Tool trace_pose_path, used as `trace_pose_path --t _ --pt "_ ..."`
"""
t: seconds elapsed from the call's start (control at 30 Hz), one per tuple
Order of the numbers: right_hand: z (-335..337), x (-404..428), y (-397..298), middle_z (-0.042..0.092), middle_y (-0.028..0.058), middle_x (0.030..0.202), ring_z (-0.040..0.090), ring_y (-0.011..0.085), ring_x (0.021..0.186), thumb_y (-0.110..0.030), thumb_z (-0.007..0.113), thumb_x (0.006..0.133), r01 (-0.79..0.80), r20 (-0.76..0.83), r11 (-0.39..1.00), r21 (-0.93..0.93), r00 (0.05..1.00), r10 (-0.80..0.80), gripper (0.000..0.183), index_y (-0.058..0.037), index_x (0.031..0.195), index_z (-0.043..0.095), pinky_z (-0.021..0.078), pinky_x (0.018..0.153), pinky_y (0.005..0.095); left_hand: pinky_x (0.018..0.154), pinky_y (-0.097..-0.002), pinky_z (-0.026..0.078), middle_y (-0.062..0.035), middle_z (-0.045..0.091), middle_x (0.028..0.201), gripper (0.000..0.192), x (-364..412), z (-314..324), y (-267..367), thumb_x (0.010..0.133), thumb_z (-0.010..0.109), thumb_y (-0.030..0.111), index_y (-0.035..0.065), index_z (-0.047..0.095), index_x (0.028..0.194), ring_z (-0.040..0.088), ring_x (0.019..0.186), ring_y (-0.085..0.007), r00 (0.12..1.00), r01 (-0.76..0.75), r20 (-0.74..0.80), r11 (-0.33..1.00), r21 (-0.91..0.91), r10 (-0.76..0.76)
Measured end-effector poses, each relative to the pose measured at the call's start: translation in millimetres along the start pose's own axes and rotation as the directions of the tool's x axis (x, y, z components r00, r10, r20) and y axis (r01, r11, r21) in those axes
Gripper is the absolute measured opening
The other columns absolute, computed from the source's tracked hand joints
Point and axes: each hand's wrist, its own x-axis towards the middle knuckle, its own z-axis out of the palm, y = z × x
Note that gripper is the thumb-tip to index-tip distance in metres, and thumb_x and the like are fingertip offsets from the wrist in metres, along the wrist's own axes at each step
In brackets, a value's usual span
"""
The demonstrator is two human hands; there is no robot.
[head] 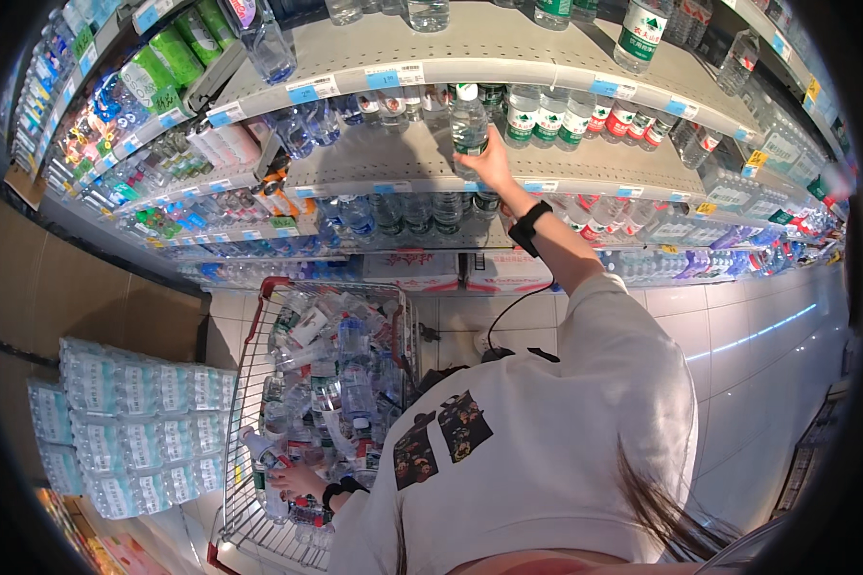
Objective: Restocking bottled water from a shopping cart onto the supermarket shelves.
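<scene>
My right hand (487,159) reaches up to a store shelf and grips a clear plastic water bottle (469,118) with a white cap and green label, held upright at the shelf's front edge. Green-labelled bottles (549,118) stand in a row just right of it. Low on the left, my left hand (298,480) is over a wire shopping cart (259,316) heaped with loose plastic bottles. Its fingers are at a clear bottle (275,499) near the cart's left side; whether they close around it is not plain. Both wrists wear black bands.
Shelf boards (403,162) with price tags curve across the view, bearing many bottles. Shrink-wrapped bottle packs (140,431) are stacked on the floor left of the cart. Cartons (411,269) sit under the lowest shelf. A thin black cable (507,309) hangs beside my right arm.
</scene>
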Motion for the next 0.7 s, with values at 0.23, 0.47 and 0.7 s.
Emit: trace_pose_path --t 0.23,0.47,0.7 --pt "5.5 34.0 64.3 0.055 0.0186 0.101 0.054 0.0325 0.09 -0.033 0.077 0.059 -0.149 -0.278 0.957 -0.249 0.958 0.077 0.071 -0.0018 0.113 0.041 0.0434 0.077 0.0388 0.099 -0.0474 0.026 -0.0212 0.036 0.128 0.056 -23.7 -13.2 19.2 0.075 0.052 0.018 0.0025 0.034 0.126 0.03 0.123 -0.0337 0.889 -0.431 0.019 0.853 -0.295 0.457" --pt "-2.3 51.3 49.9 0.058 0.0194 0.098 0.058 0.0346 0.089 -0.062 0.063 0.06 -0.482 -0.349 0.555 -0.678 0.876 0.334 0.083 -0.0022 0.112 0.04 0.0467 0.073 0.0415 0.097 -0.0439 0.03 -0.0244 0.039 0.123 0.059 -41.8 -7.4 20.4 0.074 0.056 0.016 -0.0038 0.032 0.124 0.037 0.115 -0.0376 0.9 -0.33 0.111 0.824 -0.46 0.422" --pt "-7.8 71.9 53.4 0.063 0.0172 0.092 0.06 0.033 0.089 -0.078 0.05 0.056 -0.279 -0.109 0.417 -0.865 0.916 0.385 0.086 0.0 0.089 0.065 0.0467 0.073 0.0395 0.096 -0.043 0.032 -0.0239 0.043 0.12 0.058 -42.8 38.8 15.7 0.071 0.054 0.009 -0.0051 0.034 0.123 0.041 0.112 -0.0362 0.931 -0.361 -0.068 0.88 -0.31 0.358"
